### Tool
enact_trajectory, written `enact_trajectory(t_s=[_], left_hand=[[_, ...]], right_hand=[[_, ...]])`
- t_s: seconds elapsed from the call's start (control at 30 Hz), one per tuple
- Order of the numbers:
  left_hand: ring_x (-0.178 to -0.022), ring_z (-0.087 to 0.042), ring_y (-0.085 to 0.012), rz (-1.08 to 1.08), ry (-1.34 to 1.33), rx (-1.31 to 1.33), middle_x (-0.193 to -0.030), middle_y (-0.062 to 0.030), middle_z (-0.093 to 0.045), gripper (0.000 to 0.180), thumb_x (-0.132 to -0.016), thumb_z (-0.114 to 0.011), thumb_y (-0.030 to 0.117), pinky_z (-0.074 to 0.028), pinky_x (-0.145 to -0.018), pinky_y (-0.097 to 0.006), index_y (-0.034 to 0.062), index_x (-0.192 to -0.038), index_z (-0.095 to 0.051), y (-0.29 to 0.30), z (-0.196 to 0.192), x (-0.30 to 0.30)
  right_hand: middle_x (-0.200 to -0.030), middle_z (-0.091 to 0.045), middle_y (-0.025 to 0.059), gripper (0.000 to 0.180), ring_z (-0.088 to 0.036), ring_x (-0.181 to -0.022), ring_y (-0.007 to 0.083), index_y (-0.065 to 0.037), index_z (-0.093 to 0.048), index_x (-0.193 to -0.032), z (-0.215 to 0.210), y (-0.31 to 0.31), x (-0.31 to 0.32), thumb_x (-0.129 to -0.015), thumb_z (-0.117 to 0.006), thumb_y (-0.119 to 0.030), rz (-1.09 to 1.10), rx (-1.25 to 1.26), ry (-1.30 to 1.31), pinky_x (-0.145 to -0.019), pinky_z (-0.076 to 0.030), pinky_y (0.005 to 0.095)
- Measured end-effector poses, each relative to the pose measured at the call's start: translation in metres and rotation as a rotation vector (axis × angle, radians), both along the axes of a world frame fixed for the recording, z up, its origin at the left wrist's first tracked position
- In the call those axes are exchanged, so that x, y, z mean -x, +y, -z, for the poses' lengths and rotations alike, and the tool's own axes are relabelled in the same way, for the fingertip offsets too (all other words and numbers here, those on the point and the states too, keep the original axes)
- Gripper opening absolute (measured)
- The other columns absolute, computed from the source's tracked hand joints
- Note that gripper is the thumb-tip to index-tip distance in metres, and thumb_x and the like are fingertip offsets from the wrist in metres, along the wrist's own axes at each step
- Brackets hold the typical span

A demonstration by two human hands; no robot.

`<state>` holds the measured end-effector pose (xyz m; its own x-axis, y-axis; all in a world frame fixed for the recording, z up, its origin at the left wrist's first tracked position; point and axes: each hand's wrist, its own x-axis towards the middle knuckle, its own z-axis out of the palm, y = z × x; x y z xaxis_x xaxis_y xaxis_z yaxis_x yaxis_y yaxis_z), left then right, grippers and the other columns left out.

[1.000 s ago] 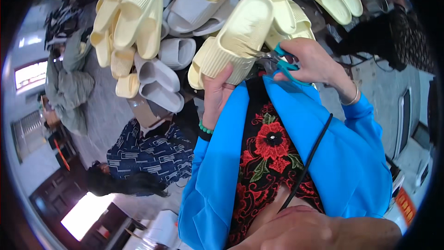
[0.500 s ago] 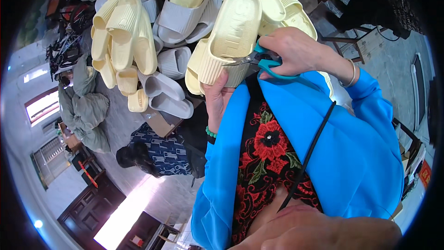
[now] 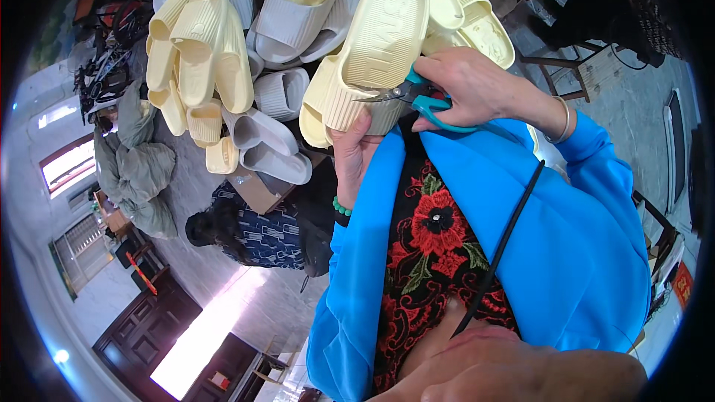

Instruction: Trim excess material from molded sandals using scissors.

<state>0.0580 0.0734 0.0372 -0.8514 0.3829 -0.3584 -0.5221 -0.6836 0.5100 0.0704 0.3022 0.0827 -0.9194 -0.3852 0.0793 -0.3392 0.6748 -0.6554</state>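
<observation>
My left hand (image 3: 353,153) grips a pale yellow slide slipper (image 3: 387,26) at its ribbed strap, thumb pressed on the outside. The slipper's sole points away from me, with raised lettering on the footbed. Another yellow slipper (image 3: 319,108) sits right beside it on the left, partly covered. In my right hand (image 3: 480,93) is a pair of scissors (image 3: 439,113) with teal handles, fingers wrapped round the grips. The metal blades reach left across the opening of the strap, their tips at its edge. Whether the blades touch the slipper I cannot tell.
A heap of yellow slippers (image 3: 199,41) and grey slippers (image 3: 272,145) spreads across the far side and left. Below it is a cardboard box (image 3: 257,187). A person in a patterned dark top (image 3: 261,234) is at the left. A wooden chair (image 3: 562,74) stands at the far right.
The held slipper and the scissors have shifted only slightly, and the whole view has moved a little. Both hands keep their grip; the person at left has moved slightly.
</observation>
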Motion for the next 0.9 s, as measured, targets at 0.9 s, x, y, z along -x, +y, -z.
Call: enact_trajectory(t_s=[0.9], left_hand=[[-0.116, -0.058, -0.0287, -0.026, -0.010, -0.061, -0.130, -0.0179, -0.053, 0.061, -0.085, -0.062, -0.006, -0.051, -0.097, -0.042, 0.0016, -0.139, -0.037, -0.0010, 0.0038, -0.0009]], right_hand=[[-0.066, -0.057, 0.0137, 0.057, -0.061, -0.063, 0.0304, -0.003, -0.055, -0.080, 0.0079, 0.0028, 0.0031, -0.073, -0.075, -0.056, 0.161, 0.295, -0.404, -0.055, -0.043, 0.0398]])
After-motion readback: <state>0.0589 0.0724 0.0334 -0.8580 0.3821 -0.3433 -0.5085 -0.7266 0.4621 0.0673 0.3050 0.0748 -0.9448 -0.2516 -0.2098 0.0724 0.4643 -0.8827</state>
